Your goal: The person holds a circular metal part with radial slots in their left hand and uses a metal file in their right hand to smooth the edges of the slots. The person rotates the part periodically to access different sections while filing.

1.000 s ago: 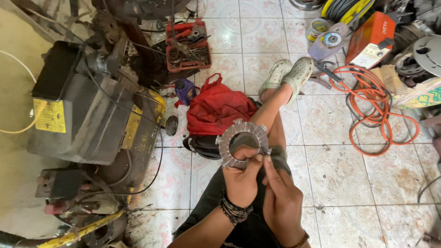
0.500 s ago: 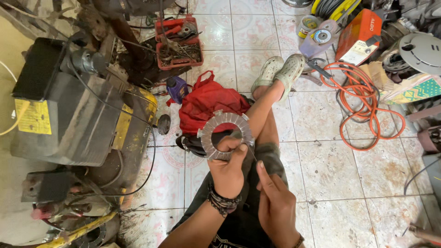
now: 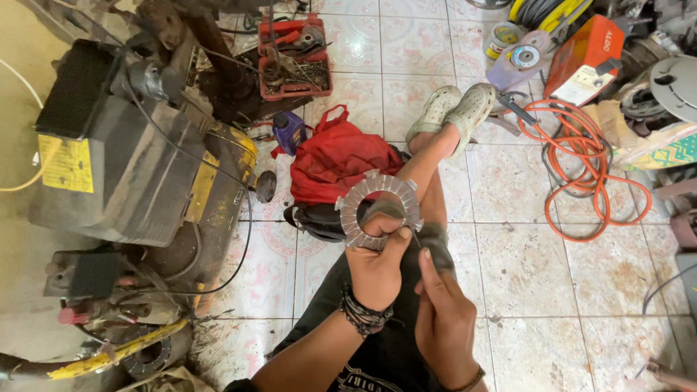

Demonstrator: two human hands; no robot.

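**A metal ring held up over my lap**

I start at the far left — a big dirty grey machine point(image 3: 123, 167) sits on the floor, with a yellow sticker on its side. Behind it is a red tray of tools point(image 3: 294, 62). Next comes a red bag point(image 3: 337, 160), soft and bunched up, lying on the white tiled floor point(image 3: 523, 268).

In the middle is my left hand point(image 3: 376, 265). Its grip is closed on the ring point(image 3: 379, 209), pinching the bottom edge with the thumb in front. The ring is flat, grey metal, with a big round hole and little square teeth around the outside. It is up in the air above my legs, just in front of the red bag.

I think the ring is stiff and hard, and a bit heavy for its size. It looks dull, maybe oily, so it could slip. The teeth may be sharp — the flat band between hole and teeth is the safest place to take hold.

My right hand point(image 3: 443, 319) is just beside the left, lower down. Its fingers are curled together on a dark cloth near the ring's bottom edge.

Farther right, my pale shoes point(image 3: 454, 109) rest on the floor, then a coiled orange hose point(image 3: 581, 181) and an orange box point(image 3: 584, 62).
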